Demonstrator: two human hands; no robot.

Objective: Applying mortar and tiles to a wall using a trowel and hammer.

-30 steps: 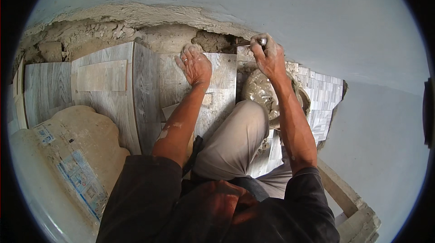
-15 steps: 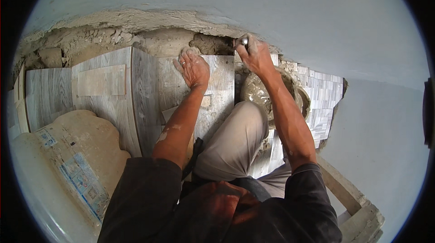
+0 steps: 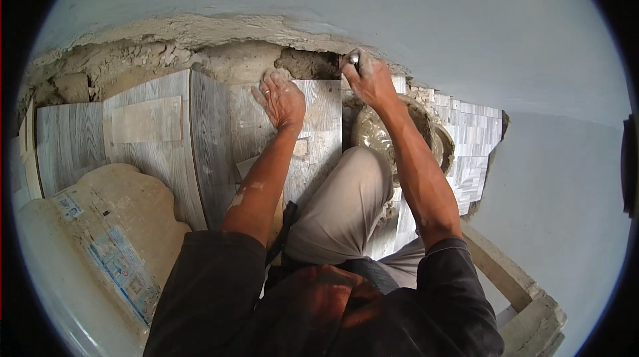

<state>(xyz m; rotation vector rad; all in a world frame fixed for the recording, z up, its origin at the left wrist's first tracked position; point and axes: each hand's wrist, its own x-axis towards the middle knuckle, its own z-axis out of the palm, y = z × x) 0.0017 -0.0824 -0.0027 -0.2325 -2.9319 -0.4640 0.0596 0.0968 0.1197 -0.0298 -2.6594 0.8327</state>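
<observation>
My left hand point(image 3: 284, 100) rests on a grey wood-pattern tile point(image 3: 321, 109) near its far edge, fingers slightly bent and apart, a ring on one. My right hand point(image 3: 370, 82) is closed around a hand tool whose rounded silver end point(image 3: 354, 58) shows above the fist; its blade or tip is hidden. That fist is beside a dark gap point(image 3: 309, 64) under the wall's broken lower edge. Beneath my right forearm stands a round bucket point(image 3: 373, 127) smeared with wet mortar. Mortar dusts both hands.
A blue-grey wall point(image 3: 426, 17) rises ahead over rough broken plaster point(image 3: 146, 54). Stepped wood-pattern tiles point(image 3: 72, 134) stretch left, with a dusty sack-like cover with blue print point(image 3: 120, 224) nearer me. Small-patterned tiles point(image 3: 476, 134) lie right. A wooden frame point(image 3: 506, 270) stands lower right.
The view has shifted very slightly, so everything sits a little further left. Both hands keep nearly the same places; the right still grips the tool.
</observation>
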